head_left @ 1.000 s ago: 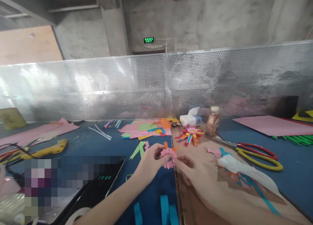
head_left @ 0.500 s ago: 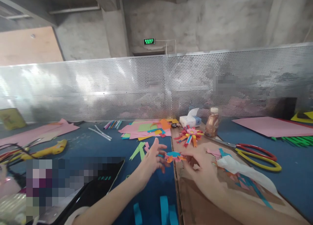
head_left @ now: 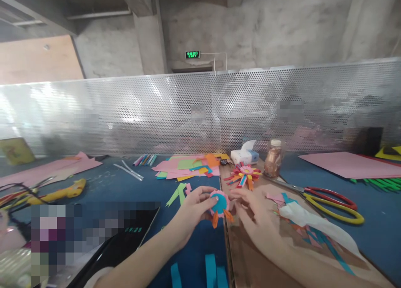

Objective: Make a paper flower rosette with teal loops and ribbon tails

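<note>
A small paper rosette (head_left: 221, 203) has a blue round centre, a pink ruffled rim and two orange tabs at its lower edge. My left hand (head_left: 194, 208) pinches it at the left, thumb on the blue disc and fingers behind. At its right edge is my right hand (head_left: 250, 208), fingers bent close to the rim; whether they grip it cannot be made out. Beyond my hands, a finished-looking red, pink and orange rosette (head_left: 246, 174) lies on the brown cardboard (head_left: 250, 258).
Scissors (head_left: 332, 202) and a white tissue (head_left: 313, 221) over paper scraps lie right. A bottle (head_left: 273, 159) and tissue pack (head_left: 244, 155) stand behind. Coloured paper (head_left: 188, 165), a yellow glue gun (head_left: 62, 192), a black device (head_left: 125, 238) and blue strips (head_left: 211, 269) lie leftward and in front.
The small rosette has turned from nearly edge-on to show its blue face. My left hand has gone from spread fingers to a pinch on it; my right fingers have shifted at its right.
</note>
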Demonstrator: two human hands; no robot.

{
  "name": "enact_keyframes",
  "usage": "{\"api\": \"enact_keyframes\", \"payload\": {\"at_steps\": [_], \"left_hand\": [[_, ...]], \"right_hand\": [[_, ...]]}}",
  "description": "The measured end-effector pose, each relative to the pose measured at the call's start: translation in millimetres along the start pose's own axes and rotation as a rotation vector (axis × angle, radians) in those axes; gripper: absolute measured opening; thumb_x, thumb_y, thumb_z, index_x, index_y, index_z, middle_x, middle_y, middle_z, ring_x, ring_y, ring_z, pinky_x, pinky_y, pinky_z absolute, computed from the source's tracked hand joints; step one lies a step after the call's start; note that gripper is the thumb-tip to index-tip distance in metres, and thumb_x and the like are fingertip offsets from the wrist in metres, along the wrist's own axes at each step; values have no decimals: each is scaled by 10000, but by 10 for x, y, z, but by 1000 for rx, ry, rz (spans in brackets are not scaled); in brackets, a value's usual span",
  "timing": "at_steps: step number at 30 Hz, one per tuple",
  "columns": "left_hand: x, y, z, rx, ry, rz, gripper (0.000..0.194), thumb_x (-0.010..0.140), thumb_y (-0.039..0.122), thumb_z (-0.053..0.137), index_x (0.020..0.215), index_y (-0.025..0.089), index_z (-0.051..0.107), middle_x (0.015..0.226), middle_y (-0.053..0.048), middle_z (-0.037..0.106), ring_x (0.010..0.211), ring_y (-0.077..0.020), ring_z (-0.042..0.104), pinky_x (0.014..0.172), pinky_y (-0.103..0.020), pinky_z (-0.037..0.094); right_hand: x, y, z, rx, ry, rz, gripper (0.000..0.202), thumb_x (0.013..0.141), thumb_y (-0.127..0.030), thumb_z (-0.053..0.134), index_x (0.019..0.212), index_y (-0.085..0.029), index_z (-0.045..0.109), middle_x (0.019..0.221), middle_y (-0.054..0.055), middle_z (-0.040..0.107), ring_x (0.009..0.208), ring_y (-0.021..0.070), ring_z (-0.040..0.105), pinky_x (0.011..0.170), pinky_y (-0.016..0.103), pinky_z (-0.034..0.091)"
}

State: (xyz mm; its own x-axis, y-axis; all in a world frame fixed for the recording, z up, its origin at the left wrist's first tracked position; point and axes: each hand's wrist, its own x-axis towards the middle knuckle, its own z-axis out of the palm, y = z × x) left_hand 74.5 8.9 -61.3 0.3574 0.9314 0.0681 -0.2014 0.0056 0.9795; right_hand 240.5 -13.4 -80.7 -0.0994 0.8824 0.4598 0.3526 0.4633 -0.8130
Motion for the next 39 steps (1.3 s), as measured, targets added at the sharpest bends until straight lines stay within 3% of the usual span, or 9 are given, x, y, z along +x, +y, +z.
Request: {"api": "enact_keyframes", "payload": {"at_steps": [4,6,13,23,30,39], "left_hand": [[18,6,-11,80,32,40,376,674,351,610,947,137,462,807,-47,580,616,-128,561,507,-232,433],[12,22,-5,131,50,63,364,687,348,597,945,133,457,819,-54,583,631,-123,552,522,-228,429],[-6,41,2,263,43,95,325,716,345,556,939,132,454,818,-56,598,627,-115,538,553,-236,416],[12,10,-11,285,24,91,349,700,359,570,946,138,460,855,-67,608,705,-144,564,568,-235,422],[-2,-11,-18,299,17,115,325,694,355,576,922,144,479,809,-48,614,646,-132,560,553,-242,434],[32,-52,-35,300,-2,125,326,691,339,579,930,144,474,808,-44,603,668,-139,564,555,-245,435]], "right_hand": [[36,1,6,180,-99,189,227,823,-399,388,792,-211,512,534,-48,425,460,95,398,438,207,309],[53,9,10,218,-153,270,267,807,-419,411,682,-197,490,492,-64,339,417,75,315,404,201,245],[95,35,8,198,-267,232,187,780,-362,473,783,-187,539,564,-60,407,426,56,285,409,196,209],[135,97,18,141,-259,129,196,745,-334,513,825,-163,568,736,3,567,651,132,477,549,221,331],[127,151,29,159,-260,150,142,740,-302,517,768,-165,538,651,-25,520,570,103,437,503,207,303],[122,120,16,236,-271,201,159,699,-305,542,782,-170,552,672,-14,541,618,127,467,542,221,340]]}}
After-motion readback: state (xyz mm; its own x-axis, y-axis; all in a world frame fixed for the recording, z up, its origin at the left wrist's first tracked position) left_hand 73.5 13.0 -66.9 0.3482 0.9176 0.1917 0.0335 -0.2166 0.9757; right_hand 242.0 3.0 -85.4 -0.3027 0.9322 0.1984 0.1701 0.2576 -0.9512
